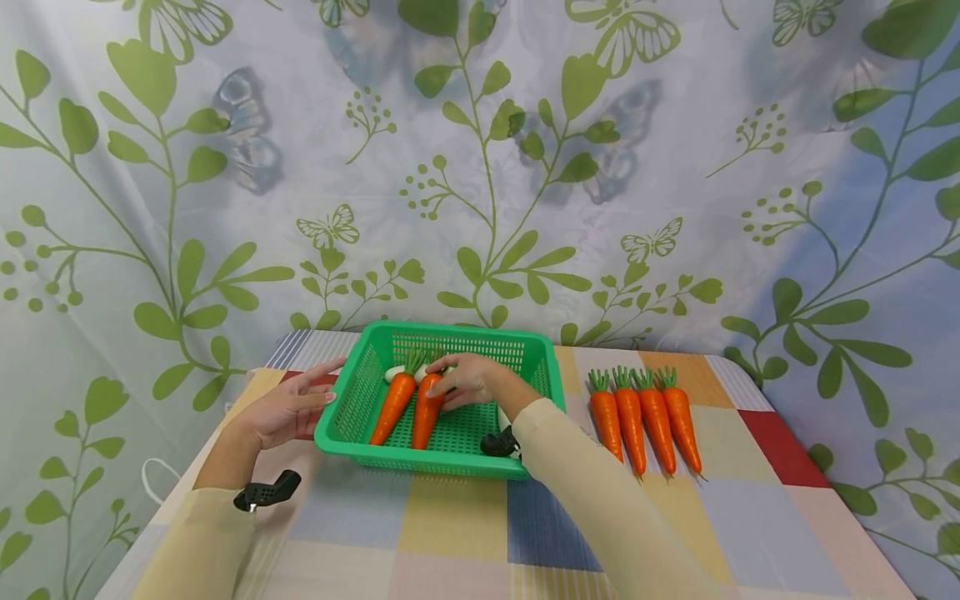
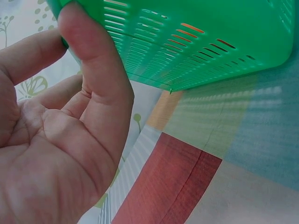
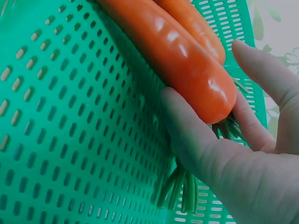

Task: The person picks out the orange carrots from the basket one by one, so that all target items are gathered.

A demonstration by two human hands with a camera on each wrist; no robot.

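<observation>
While a pale curtain (image 1: 300, 125) printed with green leaves and butterflies hangs across the back, your tabletop (image 1: 450, 533) spreads out in front of it in patchwork squares of blue, yellow, red, orange and white. Toward its far edge stands your green basket (image 1: 427, 460), longer from side to side than from front to back, with slots in its walls and floor. Your cream sleeves (image 1: 198, 537) reach in from the near side, the right one crossing over the basket's right end.

Your hands are apart from each other. Your left hand (image 1: 281, 412) is at the basket's left side, fingers spread and fairly straight, a fingertip touching the rim. Your right hand (image 1: 472, 379) is inside the basket, pinching the thick, leafy end of the held carrot (image 1: 427, 417), with one finger standing off it.

That carrot lies in the basket, tip toward you; a second carrot (image 1: 393, 407) lies just to its left, pointing much the same way. Four more carrots (image 1: 632, 427) lie side by side on the tabletop, right of the basket, green tops away from you. Behind the basket's carrots show pale white things (image 1: 394, 373), mostly hidden. A small black device (image 1: 266, 492) sits at each wrist.
</observation>
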